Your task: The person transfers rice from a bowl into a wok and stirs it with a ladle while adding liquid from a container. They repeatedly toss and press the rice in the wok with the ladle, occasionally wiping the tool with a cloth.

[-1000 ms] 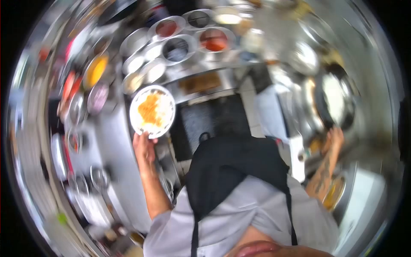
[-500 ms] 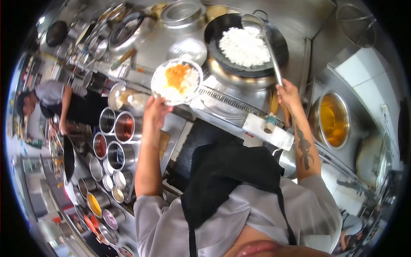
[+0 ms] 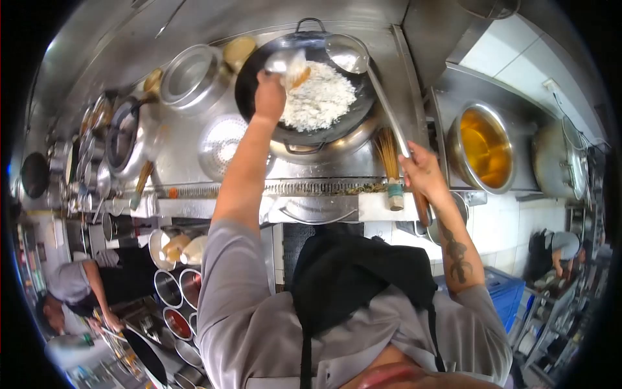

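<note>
My left hand [image 3: 270, 96] grips a small metal bowl [image 3: 280, 61], tipped over the left part of a black wok [image 3: 253, 81]. White and orange food [image 3: 299, 72] is at the bowl's mouth, blurred by motion. White rice [image 3: 324, 100] lies in the middle of the wok. My right hand [image 3: 420, 170] is closed around the long handle of a metal ladle [image 3: 350, 54], whose round head rests over the wok's upper right side.
A bamboo brush [image 3: 394, 188] lies right of the wok. Further right stands a pot of yellow oil [image 3: 483, 149]. A perforated strainer [image 3: 220, 148] sits left of the wok. A co-worker [image 3: 84, 282] stands at far left, another person [image 3: 560, 249] at far right.
My left hand has moved from the counter's near edge to above the wok and tilted the bowl. The ladle stays in my right hand. The view has turned and shifted.
</note>
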Available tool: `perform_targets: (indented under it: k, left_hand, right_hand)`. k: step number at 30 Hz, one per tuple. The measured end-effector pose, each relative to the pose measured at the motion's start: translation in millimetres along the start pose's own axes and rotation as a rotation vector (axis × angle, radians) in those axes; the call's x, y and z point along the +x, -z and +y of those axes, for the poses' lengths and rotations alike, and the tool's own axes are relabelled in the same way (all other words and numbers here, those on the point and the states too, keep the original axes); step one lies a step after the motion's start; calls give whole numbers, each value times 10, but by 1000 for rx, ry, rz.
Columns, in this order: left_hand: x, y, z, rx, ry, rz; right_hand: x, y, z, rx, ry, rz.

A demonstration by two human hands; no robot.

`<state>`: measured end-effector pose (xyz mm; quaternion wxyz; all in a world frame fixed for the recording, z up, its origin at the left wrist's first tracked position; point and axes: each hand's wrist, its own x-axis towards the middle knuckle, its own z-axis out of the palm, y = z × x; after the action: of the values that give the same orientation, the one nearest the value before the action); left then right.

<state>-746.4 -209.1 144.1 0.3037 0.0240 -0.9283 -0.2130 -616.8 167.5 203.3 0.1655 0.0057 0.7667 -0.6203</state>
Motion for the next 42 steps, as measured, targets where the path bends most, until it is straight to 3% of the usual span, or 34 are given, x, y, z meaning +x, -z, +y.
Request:
perform_targets:
  k: [1,3,6,7,9,12,13,15,19,23,24,27,30,33,34,37,39,41,42]
  left_hand:
    - [-45,-115,-60,54,-6,-208]
    - [42,-289,-144,169,-64,-287]
    - [235,-225,-334,143,-153,-175]
    - [320,-43,-283,99,-57,-242]
    - [414,215,-234,47,-123,-95]
    - [278,249,-137,25,-256,-88]
    - [208,348,-31,77,-312,10]
    - [287,351,-367,-40,-349,204]
    - [146,745,-453,-640,382,50]
    - [-107,822,-491,-879,527,215]
    - [-185,853,-475,-915,550,244]
    - [-411,924,-434,-1046,596,340]
    - [-631,1157,-259,-1174,595,438]
    - [-963,1552,-160,-1238,698,486]
    - [-1060,1690,-160,-1266,727,510]
    - [-1512,2137,-105,-1293,830,616]
    - [-1822,2474,71,-1280,873,711]
    - [-2365,2775,37,-1251,926,759]
    - [-2603,2978,324,-1145,860,792]
  right_hand:
    - [-30,-60,-15,15,-4,27]
    - [-38,-131,-32,1,-56,44]
    - [-120,-229,-256,258,-227,-15]
    - [-102,-257,-284,350,-260,-37]
    - [-86,-329,-371,513,-318,-95]
    - [-67,-402,-577,663,-349,-211]
    - [-67,-413,-645,682,-332,-255]
    - [-95,-410,-850,590,-244,-274]
    - [-289,-329,-1315,232,47,-70]
    - [-425,-291,-1364,-59,206,26]
    - [-376,-297,-1193,-138,215,58]
    - [19,-404,-218,-750,296,-7]
    - [123,-425,-509,-608,-167,-274]
    - [205,-104,-491,-851,296,-178]
    - [218,-27,-434,-880,539,-102]
    - [166,-102,-420,-1020,396,-28]
    - [636,-181,39,-1196,275,-178]
    - [959,-179,146,-1104,432,-208]
    - [812,-159,-279,-979,286,-237]
